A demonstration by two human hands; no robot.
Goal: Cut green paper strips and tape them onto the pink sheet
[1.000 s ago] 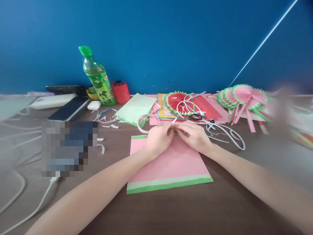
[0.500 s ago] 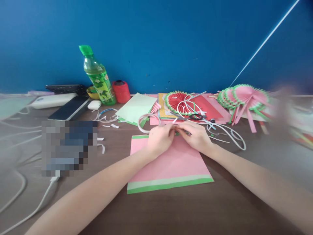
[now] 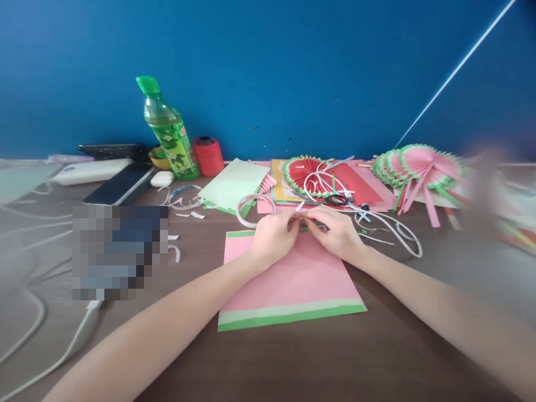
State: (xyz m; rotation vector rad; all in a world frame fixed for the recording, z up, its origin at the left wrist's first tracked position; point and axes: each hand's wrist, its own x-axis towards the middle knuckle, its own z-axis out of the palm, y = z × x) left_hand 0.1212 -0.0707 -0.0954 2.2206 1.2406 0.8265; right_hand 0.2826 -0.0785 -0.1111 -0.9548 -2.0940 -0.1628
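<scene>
1. Left hand [image 3: 274,237] and right hand [image 3: 334,230] meet, fingertips together, at the far edge of the pink sheet [image 3: 288,285].
2. Fingers curled in close, and I can't tell whether they're gripping anything!
3. A white strip [image 3: 300,206] pokes out just beyond them.
4. Pink sheet's on the table [image 3: 318,363], tape roll [image 3: 240,215] just past its far edge.

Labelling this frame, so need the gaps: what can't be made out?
All head view:
- What the left hand and right hand pinch, if anything: fingers hide it.
- Middle of the pink sheet's far edge: mostly behind the hands.
- Pixelated object: mosaic masks detail.
- Items at right edge: blurred.
</scene>
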